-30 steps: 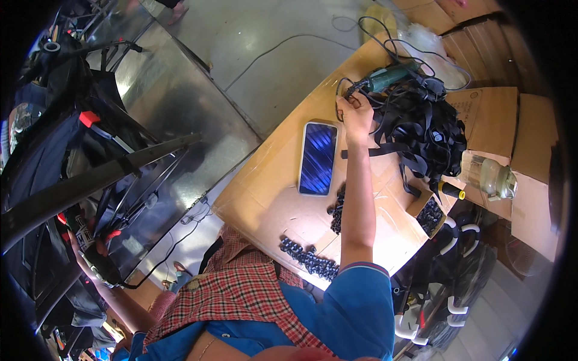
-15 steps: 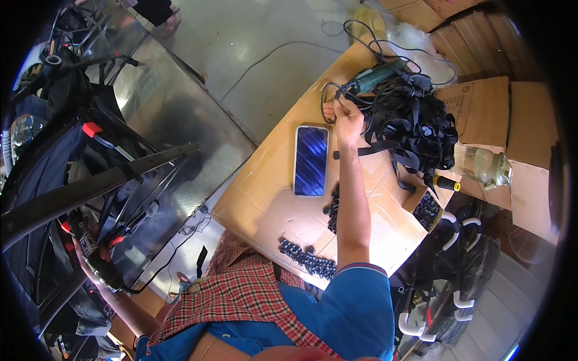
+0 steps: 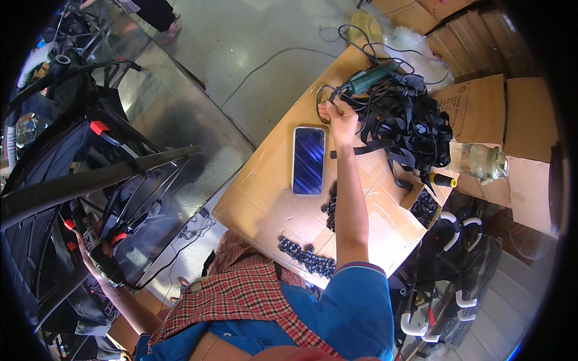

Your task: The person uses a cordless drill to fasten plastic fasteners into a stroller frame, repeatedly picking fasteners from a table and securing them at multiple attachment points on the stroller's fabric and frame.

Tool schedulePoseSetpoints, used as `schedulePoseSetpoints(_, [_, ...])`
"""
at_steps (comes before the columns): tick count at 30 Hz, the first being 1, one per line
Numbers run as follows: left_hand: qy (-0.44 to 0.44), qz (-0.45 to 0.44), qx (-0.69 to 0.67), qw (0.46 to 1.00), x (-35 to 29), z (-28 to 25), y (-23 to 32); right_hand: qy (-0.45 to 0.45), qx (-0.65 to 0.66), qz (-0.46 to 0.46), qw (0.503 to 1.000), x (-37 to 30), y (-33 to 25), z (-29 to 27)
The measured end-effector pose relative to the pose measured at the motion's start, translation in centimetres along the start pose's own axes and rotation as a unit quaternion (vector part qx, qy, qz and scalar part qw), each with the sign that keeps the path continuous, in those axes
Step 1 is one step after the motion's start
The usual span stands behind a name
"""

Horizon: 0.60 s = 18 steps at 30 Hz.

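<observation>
My left hand [image 3: 96,256] is wrapped round a black corded power tool [image 3: 99,256] at the lower left, beside the dark frame tubes and black fabric of a folding frame [image 3: 66,186]. My right hand [image 3: 342,123] is over the cardboard-topped table, its fingers curled by a loop of black cord at the end of a green power tool [image 3: 370,79]. What those fingers hold, if anything, is hidden. A phone [image 3: 309,160] with a dark blue screen lies just left of my right wrist. A pile of black straps [image 3: 412,123] lies to the right of that hand.
Small black parts [image 3: 307,257] lie on the cardboard tabletop [image 3: 259,207]. At the right stand an open small box [image 3: 424,207] of black parts, a yellow-ended black tool [image 3: 444,180], a glass jar [image 3: 494,163] and cartons [image 3: 472,111]. A metal table [image 3: 192,114] is at the left.
The view has shifted slightly. My right hand has moved a little, staying by the cord loop. My left hand still grips the black tool beside the frame.
</observation>
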<state>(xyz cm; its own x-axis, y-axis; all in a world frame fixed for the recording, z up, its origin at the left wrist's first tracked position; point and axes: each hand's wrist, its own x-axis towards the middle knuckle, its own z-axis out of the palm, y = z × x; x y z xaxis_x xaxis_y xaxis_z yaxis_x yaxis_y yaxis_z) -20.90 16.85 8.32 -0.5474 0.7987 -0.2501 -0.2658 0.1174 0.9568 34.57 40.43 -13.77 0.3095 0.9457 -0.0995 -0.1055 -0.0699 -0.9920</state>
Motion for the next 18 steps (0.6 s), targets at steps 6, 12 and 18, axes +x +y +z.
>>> schedulePoseSetpoints(6, [0.007, 0.016, 0.016, 1.0, 0.0, -0.2, -0.2, -0.015, 0.076, 0.013, 0.997, 0.1, -0.3, -0.8])
schedulePoseSetpoints(12, [-0.007, 0.015, 0.013, 1.0, 0.0, 0.0, -0.3, -0.007, 0.095, 0.092, 0.991, 0.7, -0.6, -1.3])
schedulePoseSetpoints(18, [-0.031, 0.017, 0.008, 0.999, 0.5, -1.4, -0.5, -0.024, 0.12, 0.121, 0.985, 1.0, -0.5, -1.8])
